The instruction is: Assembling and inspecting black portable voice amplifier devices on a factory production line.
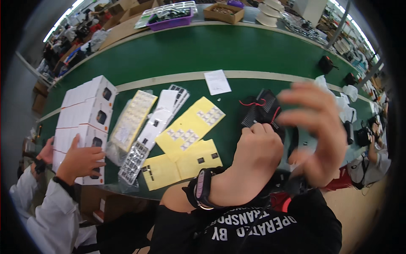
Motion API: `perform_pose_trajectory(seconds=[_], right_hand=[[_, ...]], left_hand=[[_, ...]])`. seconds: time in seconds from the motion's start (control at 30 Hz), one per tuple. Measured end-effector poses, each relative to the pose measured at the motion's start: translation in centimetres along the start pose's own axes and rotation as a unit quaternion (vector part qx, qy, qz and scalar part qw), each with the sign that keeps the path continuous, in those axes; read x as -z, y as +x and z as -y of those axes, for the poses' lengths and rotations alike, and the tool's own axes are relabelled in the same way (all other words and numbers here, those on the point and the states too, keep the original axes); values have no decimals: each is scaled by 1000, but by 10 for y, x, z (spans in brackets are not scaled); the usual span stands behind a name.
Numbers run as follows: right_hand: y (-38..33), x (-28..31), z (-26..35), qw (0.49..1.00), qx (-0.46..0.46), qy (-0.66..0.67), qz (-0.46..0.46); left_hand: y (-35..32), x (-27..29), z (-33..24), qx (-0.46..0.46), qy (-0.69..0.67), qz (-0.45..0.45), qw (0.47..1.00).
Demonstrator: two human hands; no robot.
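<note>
Right at the near edge of the green table (247,91), right of its middle, lies a black mesh pouch (262,103) with a red cord (276,113) on it. The left hand (259,148), a dark watch (204,186) on its wrist, is curled into a fist on the pouch's near side, gripping it there; the fingertips are hidden. Just to the right, the right hand (319,127) is raised and blurred, its fingers spread wide and loosely bent, partly in front of the pouch's right side.

To the left of the fist, two yellow sheets (188,127) overlap, the nearer one reaching the table's near edge, the farther one bearing patches of pale round stickers. Next come a silver sticker sheet (134,163), a white label strip (158,112) and a yellow-edged sheet in clear plastic (135,118). A white slip of paper (218,82) lies toward the table's far edge.

At the table's left end stands a row of white boxes (78,112), with a co-worker's hands (84,161) on the near boxes. Beyond the far edge, past a second green surface (190,46), sit a purple basket (171,22), a cardboard box (224,13) and white spools (269,12).
</note>
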State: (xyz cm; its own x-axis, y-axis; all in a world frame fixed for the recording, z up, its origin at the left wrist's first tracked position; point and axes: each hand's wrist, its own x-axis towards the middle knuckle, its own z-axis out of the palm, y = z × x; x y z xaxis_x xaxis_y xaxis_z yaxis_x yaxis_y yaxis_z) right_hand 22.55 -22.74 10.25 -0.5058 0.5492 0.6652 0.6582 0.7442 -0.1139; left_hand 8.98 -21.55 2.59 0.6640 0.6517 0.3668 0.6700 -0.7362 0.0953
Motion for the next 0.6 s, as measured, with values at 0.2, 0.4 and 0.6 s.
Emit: perform_pose_trajectory(seconds=[0.2, 0.4, 0.6], right_hand=[[-5, -57, 56, 982, 32, 94, 158], [-12, -57, 53, 977, 42, 132, 165], [-4, -50, 41, 948, 45, 258, 182]], left_hand=[[8, -46, -17, 64, 46, 36, 996], [2, -53, -18, -34, 92, 20, 995], [1, -36, -20, -12, 95, 59, 994]])
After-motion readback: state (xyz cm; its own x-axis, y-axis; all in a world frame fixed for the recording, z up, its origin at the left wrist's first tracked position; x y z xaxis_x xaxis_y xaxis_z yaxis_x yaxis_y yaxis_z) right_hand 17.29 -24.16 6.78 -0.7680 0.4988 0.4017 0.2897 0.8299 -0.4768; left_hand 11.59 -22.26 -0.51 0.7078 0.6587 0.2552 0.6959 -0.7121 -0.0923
